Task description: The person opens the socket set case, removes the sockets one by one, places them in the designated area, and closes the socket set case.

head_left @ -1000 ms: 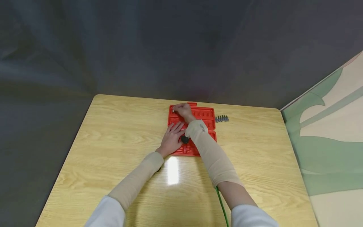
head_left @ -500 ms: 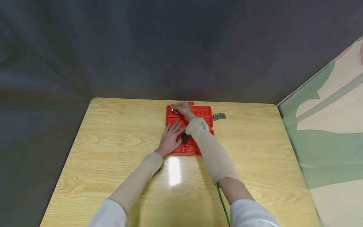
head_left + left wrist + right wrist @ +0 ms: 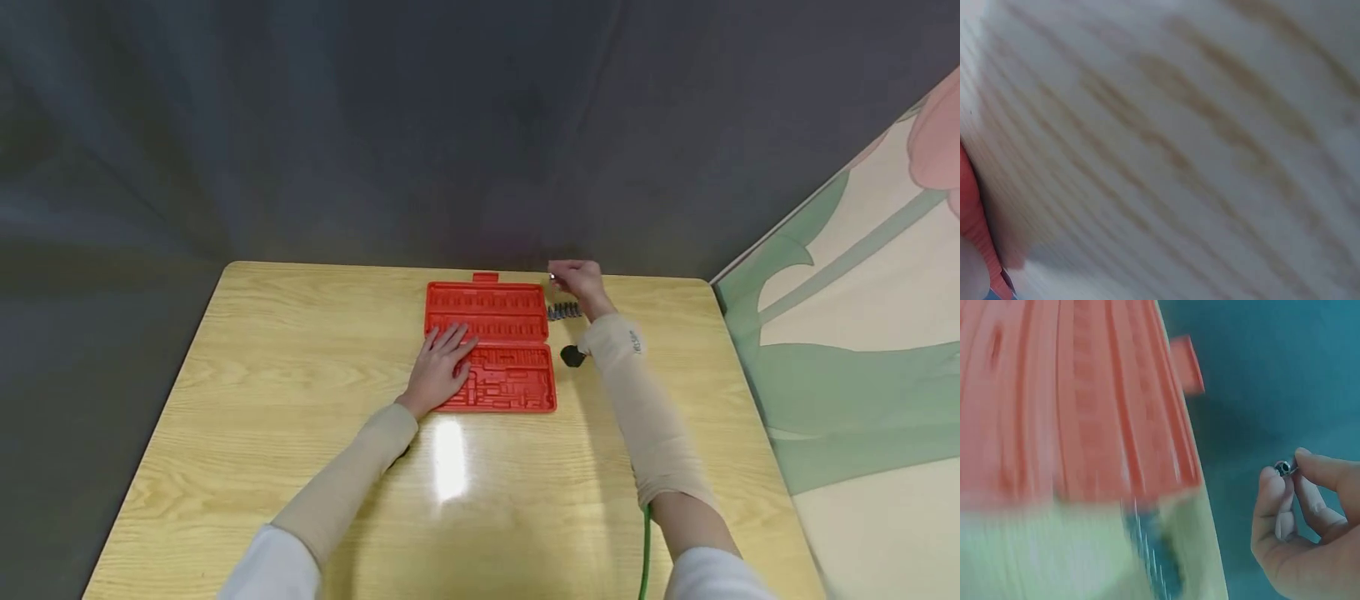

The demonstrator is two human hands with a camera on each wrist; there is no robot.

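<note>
A red plastic tool tray with empty slots lies on the wooden table. My left hand rests flat on the tray's left part, fingers straight. My right hand hovers just right of the tray's far corner and pinches a small metal bit between thumb and fingertips. A row of grey bits lies on the table right beside the tray, just under that hand. The left wrist view is blurred wood grain with a sliver of red tray.
A small black object sits beside my right wrist. A green cable runs along my right forearm. A dark curtain hangs behind the table's far edge. A patterned green and cream surface lies to the right.
My right hand lifted off the tray's far left corner and swung right, past the tray, carrying a small bit to above the row of bits. The left hand stayed put.
</note>
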